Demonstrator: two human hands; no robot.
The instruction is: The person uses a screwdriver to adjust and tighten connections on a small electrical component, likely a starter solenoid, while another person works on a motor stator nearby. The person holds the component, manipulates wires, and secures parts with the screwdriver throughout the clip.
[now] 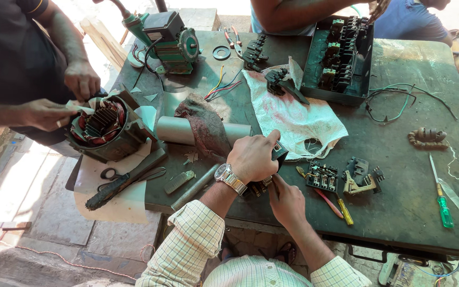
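Black electrical part (278,151) at lower centre of frame, gripped in left hand (252,158) over near table (399,212) edge. Right hand (287,201) just below, fingers curled, touching underside. Second black switch block (321,176) just right, on table.

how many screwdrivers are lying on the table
3. A green-handled screwdriver lies at the table's right edge; a yellow-handled one and a red-handled one lie side by side right of the person's right hand. Others may be hidden under clutter.
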